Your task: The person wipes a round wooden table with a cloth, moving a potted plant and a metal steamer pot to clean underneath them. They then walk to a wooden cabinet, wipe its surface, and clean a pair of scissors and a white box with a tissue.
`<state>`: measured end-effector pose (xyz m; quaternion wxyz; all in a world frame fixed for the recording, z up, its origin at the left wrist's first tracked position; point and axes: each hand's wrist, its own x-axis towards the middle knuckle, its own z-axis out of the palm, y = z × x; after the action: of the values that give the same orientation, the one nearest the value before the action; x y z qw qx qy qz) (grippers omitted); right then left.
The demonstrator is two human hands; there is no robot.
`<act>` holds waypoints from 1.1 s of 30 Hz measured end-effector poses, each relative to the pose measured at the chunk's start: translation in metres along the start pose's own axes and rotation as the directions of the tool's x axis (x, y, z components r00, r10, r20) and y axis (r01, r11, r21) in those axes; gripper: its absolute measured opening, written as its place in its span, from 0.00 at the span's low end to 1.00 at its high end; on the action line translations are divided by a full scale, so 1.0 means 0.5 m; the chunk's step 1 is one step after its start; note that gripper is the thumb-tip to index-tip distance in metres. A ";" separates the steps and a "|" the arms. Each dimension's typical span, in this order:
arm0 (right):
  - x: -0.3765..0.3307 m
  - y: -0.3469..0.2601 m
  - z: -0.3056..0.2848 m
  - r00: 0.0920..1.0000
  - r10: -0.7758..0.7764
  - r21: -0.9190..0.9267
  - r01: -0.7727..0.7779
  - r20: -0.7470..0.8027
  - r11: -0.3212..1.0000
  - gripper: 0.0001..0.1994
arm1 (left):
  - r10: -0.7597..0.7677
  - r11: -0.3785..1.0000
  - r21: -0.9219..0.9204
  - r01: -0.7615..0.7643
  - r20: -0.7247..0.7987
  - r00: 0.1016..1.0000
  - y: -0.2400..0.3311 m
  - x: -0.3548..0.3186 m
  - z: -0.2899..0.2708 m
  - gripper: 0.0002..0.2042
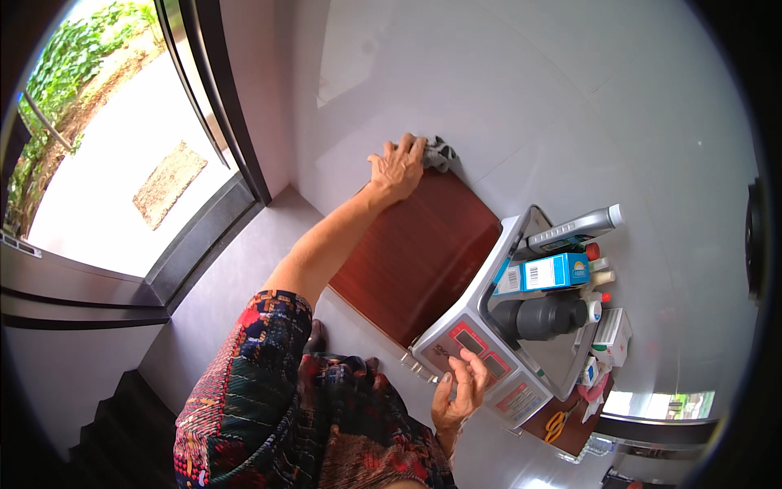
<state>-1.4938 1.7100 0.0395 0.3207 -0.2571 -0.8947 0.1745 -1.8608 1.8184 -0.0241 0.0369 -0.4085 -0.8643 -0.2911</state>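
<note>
At the far edge of a brown wooden tabletop (423, 244), against the grey wall, my left hand (397, 169) presses down on a crumpled grey cloth (441, 155). Its fingers lie over part of the cloth, and the rest bunches out to the right. Nearer to me, my right hand (463, 394) hovers at the front of a white weighing scale (509, 342), beside its red-framed displays. Its fingers are loosely bent and apart, with nothing in them.
The scale's tray holds a grey bottle (574, 231), a blue and white box (555, 271) and a dark flask (542, 318). White boxes (612, 336) and orange-handled scissors (555, 425) lie to the right. An open doorway (122, 163) is at left, dark steps (122, 416) below it.
</note>
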 end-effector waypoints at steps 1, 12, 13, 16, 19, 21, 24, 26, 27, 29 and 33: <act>0.006 -0.009 0.006 1.000 0.002 0.007 -0.002 -0.004 1.000 0.13 | -0.048 0.996 -0.069 0.051 0.046 0.998 -0.013 0.011 -0.005 0.23; 0.041 -0.004 0.020 0.990 -0.142 0.098 0.141 0.006 0.985 0.13 | 0.465 0.882 0.121 -0.456 -0.066 0.883 -0.033 -0.248 -0.113 0.28; 0.045 -0.001 0.024 0.986 -0.165 0.107 0.163 0.009 0.981 0.14 | 0.447 0.885 0.119 -0.449 0.049 0.893 -0.020 -0.304 -0.143 0.29; 0.055 0.000 0.032 0.980 -0.196 0.197 0.183 0.047 0.963 0.14 | 0.381 0.923 0.007 -0.385 0.112 0.918 0.003 -0.426 -0.165 0.35; 0.065 -0.003 0.037 0.963 -0.255 0.219 0.231 0.089 0.948 0.13 | 0.340 0.940 -0.013 -0.340 0.073 0.938 0.018 -0.469 -0.160 0.33; 0.074 -0.010 0.039 0.939 -0.319 0.258 0.280 0.124 0.925 0.13 | 0.317 0.948 0.002 -0.318 0.075 0.945 0.014 -0.464 -0.162 0.32; 0.083 -0.016 0.048 0.899 -0.387 0.328 0.309 0.206 0.893 0.12 | 0.364 0.931 -0.010 -0.364 0.000 0.931 -0.012 -0.417 -0.156 0.31; 0.089 -0.026 0.057 0.874 -0.415 0.327 0.327 0.251 0.887 0.12 | 0.353 0.934 0.047 -0.355 0.035 0.935 -0.033 -0.371 -0.147 0.30; 0.093 -0.035 0.061 0.862 -0.429 0.326 0.338 0.269 0.883 0.12 | 0.348 0.933 0.075 -0.353 0.067 0.935 -0.043 -0.344 -0.147 0.30; 0.094 -0.048 0.067 0.869 -0.409 0.299 0.326 0.279 0.897 0.11 | 0.288 0.950 0.068 -0.304 0.181 0.940 -0.052 -0.288 -0.141 0.28; 0.088 -0.057 0.082 0.897 -0.341 0.201 0.293 0.280 0.935 0.10 | 0.256 0.966 -0.064 -0.249 0.344 0.904 -0.051 -0.175 -0.124 0.26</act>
<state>-1.5599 1.7059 0.0443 0.2189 -0.0515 -0.9477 0.2265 -1.8318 1.7128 -0.0113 -0.0834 -0.5622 -0.7942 -0.2148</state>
